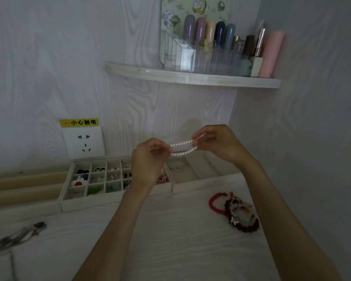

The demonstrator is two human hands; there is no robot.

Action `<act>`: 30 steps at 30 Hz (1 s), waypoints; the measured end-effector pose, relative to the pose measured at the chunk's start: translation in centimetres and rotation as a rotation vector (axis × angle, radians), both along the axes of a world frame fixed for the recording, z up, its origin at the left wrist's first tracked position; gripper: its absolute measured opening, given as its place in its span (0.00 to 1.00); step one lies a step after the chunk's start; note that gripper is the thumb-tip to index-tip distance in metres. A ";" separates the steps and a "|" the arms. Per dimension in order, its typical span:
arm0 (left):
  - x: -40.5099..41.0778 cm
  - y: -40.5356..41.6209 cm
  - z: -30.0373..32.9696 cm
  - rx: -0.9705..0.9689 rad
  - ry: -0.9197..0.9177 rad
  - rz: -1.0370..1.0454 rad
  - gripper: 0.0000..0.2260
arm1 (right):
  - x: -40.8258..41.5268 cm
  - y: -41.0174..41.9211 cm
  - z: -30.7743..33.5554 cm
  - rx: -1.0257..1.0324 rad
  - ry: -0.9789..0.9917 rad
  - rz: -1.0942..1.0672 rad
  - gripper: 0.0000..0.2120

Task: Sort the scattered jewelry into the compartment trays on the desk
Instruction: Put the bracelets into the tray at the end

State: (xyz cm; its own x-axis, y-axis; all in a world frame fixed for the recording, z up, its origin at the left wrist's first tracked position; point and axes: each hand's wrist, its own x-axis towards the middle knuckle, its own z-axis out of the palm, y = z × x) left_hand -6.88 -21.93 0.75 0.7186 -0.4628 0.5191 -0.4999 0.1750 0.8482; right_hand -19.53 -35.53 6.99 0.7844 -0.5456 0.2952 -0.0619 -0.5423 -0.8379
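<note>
Head view: white wood-grain desk (pixel 170 240)

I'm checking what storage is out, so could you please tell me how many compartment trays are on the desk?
3: a long-slotted beige tray far left, a small-celled grid tray in the middle behind the left hand, and a wide-slotted tray to the right. None seems hidden.

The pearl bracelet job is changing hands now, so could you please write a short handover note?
Left hand and right hand each pinch an end of the pearl bracelet, stretched in the air above the trays.
Done: the small-compartment tray already holds many small pieces.
Left: place the pearl bracelet, then the red bead bracelet and the mixed bead bracelets lying on the desk. The long-compartment tray looks nearly empty.
</note>
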 end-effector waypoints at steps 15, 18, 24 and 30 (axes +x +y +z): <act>-1.5 -0.3 -1.1 0.559 -0.384 0.015 0.09 | 0.1 -0.3 -3.8 -0.066 0.284 -0.121 0.08; -1.9 -0.1 -1.0 0.639 -0.463 0.065 0.11 | 0.7 -0.2 -4.3 -0.200 0.349 -0.119 0.07; -1.4 -0.2 -1.4 0.684 -0.573 0.120 0.11 | 0.8 -0.3 -5.0 -0.313 0.431 -0.139 0.07; -0.9 -0.4 -2.1 0.754 -0.600 0.091 0.12 | 0.6 -0.2 -5.6 -0.354 0.456 -0.116 0.06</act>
